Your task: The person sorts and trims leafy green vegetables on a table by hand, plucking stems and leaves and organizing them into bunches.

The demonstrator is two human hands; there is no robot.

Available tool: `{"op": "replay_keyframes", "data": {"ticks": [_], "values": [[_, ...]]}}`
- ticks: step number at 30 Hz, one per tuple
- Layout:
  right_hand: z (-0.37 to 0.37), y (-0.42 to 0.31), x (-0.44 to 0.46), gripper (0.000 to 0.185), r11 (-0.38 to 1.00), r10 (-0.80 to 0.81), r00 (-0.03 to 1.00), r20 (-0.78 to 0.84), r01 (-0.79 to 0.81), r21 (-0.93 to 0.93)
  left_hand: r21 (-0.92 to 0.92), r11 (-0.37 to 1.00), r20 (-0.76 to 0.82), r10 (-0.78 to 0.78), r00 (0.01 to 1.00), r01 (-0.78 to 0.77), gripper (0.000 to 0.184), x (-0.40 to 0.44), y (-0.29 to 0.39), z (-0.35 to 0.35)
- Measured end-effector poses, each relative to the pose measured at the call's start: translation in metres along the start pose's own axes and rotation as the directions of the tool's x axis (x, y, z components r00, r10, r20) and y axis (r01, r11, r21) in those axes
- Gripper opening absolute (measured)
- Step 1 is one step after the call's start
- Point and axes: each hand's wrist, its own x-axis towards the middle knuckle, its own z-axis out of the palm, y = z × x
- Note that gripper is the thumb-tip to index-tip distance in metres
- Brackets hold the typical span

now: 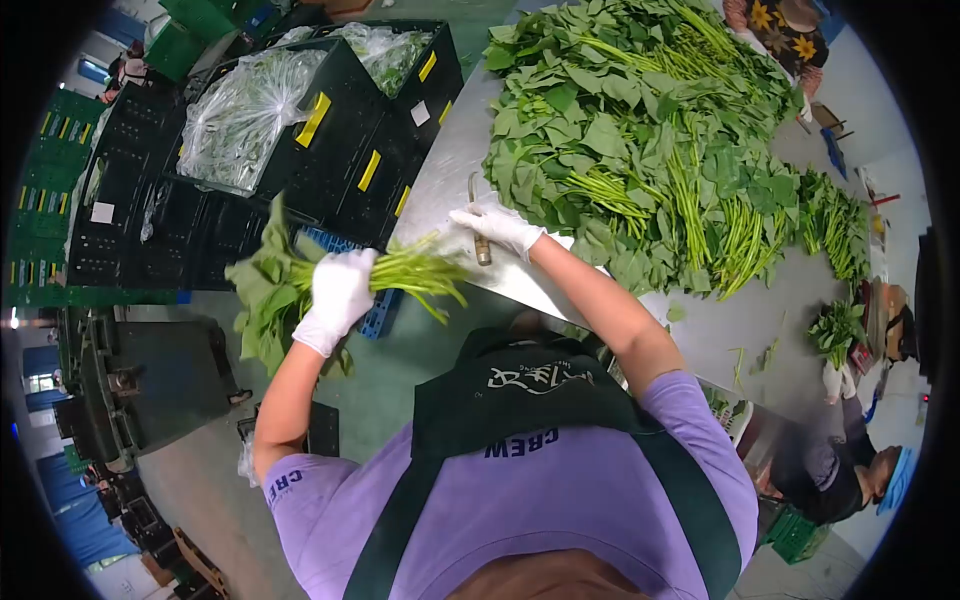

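My left hand (340, 295), in a white glove, is wrapped round a bunch of leafy green stems (415, 272). The leaves hang to the left and the stem ends point right, over the floor beside the table. My right hand (500, 228), also gloved in white, rests at the table's edge over a sickle-like tool (482, 248) with a curved metal blade and a short handle. Its fingers reach across the tool, and whether they grip it cannot be made out. A large heap of leafy greens (640, 140) lies on the metal table (445, 165) beyond my right hand.
Dark crates (345, 130) with bagged greens (250, 115) stand at the upper left, near a blue crate (378, 315). A co-worker (830, 450) at the right has gloved hands by a small bunch (836, 330). Another person (785, 40) stands behind the heap.
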Motion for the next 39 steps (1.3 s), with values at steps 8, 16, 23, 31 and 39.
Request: {"op": "replay_keyframes", "data": {"ticks": [8,16,23,31,39], "values": [[0.081,0.133,0.073,0.028,0.799,-0.249,0.835,-0.49,-0.108,-0.591,-0.899,-0.059,0.416,-0.423,0.805,0.434,0.033,-0.015,-0.018,0.017],[0.025,0.14,-0.12,0.021,0.734,0.11,0.878,-0.467,0.245,0.633,-0.856,-0.156,0.503,-0.038,0.864,0.492,0.03,0.085,0.057,0.047],[0.006,0.12,-0.319,0.017,0.978,-0.138,0.161,-0.977,-0.133,-0.16,-0.905,0.09,0.402,0.503,0.765,0.416,0.022,0.173,0.274,0.047],[0.034,0.174,-0.448,0.023,0.913,-0.012,-0.252,-0.968,-0.398,0.093,-0.865,0.468,0.303,0.776,0.554,-0.182,0.029,0.114,0.498,0.043],[0.09,0.251,-0.502,0.025,0.808,0.204,-0.464,-0.862,-0.418,0.415,-0.718,0.349,0.15,0.923,0.355,-0.602,0.032,0.054,0.583,0.051]]}}
